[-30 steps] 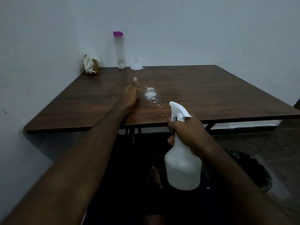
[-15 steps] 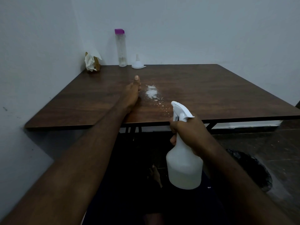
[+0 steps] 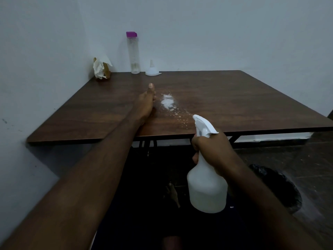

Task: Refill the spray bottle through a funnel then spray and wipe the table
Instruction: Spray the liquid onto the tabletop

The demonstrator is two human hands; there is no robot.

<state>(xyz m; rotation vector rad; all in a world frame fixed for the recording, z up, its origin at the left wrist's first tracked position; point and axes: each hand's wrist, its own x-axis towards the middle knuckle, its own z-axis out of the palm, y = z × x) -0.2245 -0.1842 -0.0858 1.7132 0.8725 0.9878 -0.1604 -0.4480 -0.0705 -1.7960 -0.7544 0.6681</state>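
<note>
Spray bottle (image 3: 207,188), plastic, gripped by right hand (image 3: 214,150), left hand (image 3: 146,103) on woodgrain table (image 3: 234,98), grip unclear

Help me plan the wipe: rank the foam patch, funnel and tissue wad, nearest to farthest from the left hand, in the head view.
1. foam patch, just right of the left hand.
2. funnel, at the back edge.
3. tissue wad, back-left corner.

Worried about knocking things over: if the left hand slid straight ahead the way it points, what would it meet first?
Probably the funnel at the far edge of the table; the left hand points just right of the bottle. Only bare table lies between, though depth is hard to judge.
</note>
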